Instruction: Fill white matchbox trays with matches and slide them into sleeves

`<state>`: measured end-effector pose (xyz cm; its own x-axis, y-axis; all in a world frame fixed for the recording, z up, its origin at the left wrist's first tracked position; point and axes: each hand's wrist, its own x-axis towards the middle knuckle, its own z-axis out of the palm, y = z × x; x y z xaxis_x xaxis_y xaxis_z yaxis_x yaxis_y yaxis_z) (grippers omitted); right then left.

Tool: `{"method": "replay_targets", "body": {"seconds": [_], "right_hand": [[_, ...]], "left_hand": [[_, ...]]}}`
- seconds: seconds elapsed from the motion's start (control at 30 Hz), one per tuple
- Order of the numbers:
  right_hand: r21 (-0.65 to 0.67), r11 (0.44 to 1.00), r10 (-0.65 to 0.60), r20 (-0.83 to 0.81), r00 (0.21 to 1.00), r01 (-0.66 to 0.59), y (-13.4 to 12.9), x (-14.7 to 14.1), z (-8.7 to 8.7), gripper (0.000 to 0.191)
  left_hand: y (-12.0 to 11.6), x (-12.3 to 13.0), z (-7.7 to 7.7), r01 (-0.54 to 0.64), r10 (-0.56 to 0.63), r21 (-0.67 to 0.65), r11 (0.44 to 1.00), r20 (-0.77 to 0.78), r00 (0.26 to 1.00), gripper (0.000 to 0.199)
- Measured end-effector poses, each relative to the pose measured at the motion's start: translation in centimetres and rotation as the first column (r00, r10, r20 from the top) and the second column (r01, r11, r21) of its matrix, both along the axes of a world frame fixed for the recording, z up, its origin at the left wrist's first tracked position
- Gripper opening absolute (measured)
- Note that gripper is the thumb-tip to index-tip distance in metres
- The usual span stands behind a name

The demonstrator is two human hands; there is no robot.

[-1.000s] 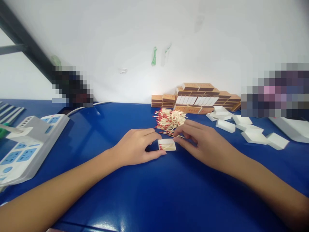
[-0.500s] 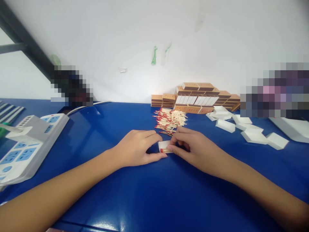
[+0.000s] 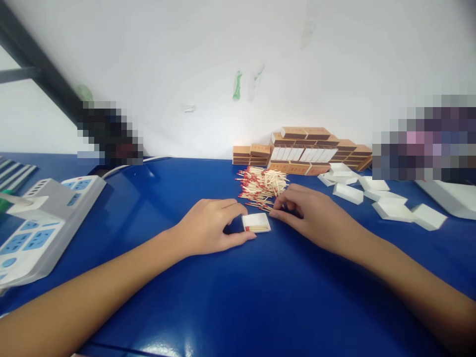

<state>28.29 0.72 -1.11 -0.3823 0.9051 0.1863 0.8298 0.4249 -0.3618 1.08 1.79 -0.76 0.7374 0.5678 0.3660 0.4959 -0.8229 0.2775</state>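
Observation:
A white matchbox tray (image 3: pixel 256 220) lies on the blue table with a few red-tipped matches (image 3: pixel 259 228) along its near side. My left hand (image 3: pixel 213 227) has thumb and fingers around the tray's left end, steadying it on the tabletop. Just right of the tray, my right hand (image 3: pixel 310 213) pinches the end of a match at the near edge of a loose match pile (image 3: pixel 262 184). How many matches its fingertips hold is hidden.
Stacked matchboxes (image 3: pixel 303 153) stand against the wall behind the pile. Several empty white trays (image 3: pixel 394 208) are scattered at the right. On the left lies a power strip (image 3: pixel 52 218) with a plug in it. Blurred patches cover both far sides.
My right hand has drawn back from the tray, up and to the right, to the match pile's near edge. The matches in the tray are now uncovered. My left hand stays put.

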Motion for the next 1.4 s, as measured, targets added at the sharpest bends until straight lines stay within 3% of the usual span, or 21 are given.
{"method": "replay_targets", "body": {"seconds": [0.3, 0.47, 0.6, 0.83, 1.03, 1.23, 1.4], "right_hand": [[-0.078, 0.997, 0.027, 0.11, 0.994, -0.018, -0.5, 0.2, 0.6, 0.02], [-0.004, 0.996, 0.092, 0.079, 0.993, -0.092, -0.5, 0.7, 1.2, 0.021], [0.043, 0.986, 0.16, 0.019, 0.987, -0.161, -1.4, -0.5, 1.4, 0.017], [0.153, 0.964, 0.186, 0.194, 0.963, -0.217, -3.2, -2.8, 0.9, 0.013], [0.112, 0.968, 0.221, 0.062, 0.973, -0.227, -3.0, -2.5, 0.9, 0.009], [0.022, 0.98, 0.198, 0.047, 0.979, -0.199, -3.0, -2.4, 1.3, 0.008], [0.067, 0.978, 0.199, -0.002, 0.98, -0.198, -3.2, -2.9, 1.1, 0.012]], "left_hand": [[0.0, -0.1, 0.1, 0.01, -0.011, -0.038, 0.999, -0.013, 1.0, 0.032], [0.1, -0.1, 0.1, 0.002, -0.002, -0.025, 1.0, -0.005, 1.0, 0.032], [-0.1, 0.1, 0.1, 0.024, -0.024, -0.016, 1.0, -0.016, 1.0, 0.031], [-0.4, 0.3, -0.1, 0.053, -0.05, 0.095, 0.994, -0.025, 0.998, 0.033], [-0.3, 0.3, -0.2, 0.086, -0.084, 0.12, 0.989, -0.019, 0.996, 0.034], [-0.3, 0.2, -0.1, 0.088, -0.086, 0.094, 0.992, -0.031, 0.996, 0.033], [-0.3, 0.2, -0.1, 0.07, -0.068, 0.097, 0.993, -0.028, 0.997, 0.034]]}}
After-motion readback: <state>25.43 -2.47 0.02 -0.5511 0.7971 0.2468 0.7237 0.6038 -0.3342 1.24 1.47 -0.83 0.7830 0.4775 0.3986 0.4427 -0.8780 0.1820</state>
